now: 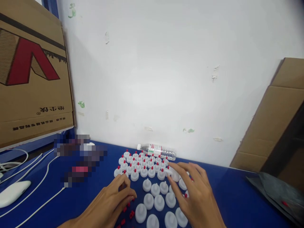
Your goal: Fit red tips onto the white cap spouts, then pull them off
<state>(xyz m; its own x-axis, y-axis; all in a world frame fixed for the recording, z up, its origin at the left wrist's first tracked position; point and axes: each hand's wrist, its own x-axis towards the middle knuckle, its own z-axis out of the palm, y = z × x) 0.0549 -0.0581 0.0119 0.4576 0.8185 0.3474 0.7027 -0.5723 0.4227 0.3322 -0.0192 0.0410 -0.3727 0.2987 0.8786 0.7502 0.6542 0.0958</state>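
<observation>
My left hand (115, 198) is closed in a pinch above loose small red caps (131, 214). A speck of red shows by its fingertips, but I cannot tell whether it is held. Curved around a translucent white nozzle lid (175, 174) are the fingers of my right hand (193, 190), and this lid looks tilted. Between the hands stand several white nozzle lids (159, 202) without red tips. Behind them is a close group of similar lids wearing red tips (143, 171). My right hand partly hides a few more lids.
A clear plastic bottle (155, 150) lies along the white wall. At left are a large cardboard box (35, 72), white cables (44, 180) and a white device (14, 193). Cardboard (266, 126) leans at right above a grey plastic bag (275, 190).
</observation>
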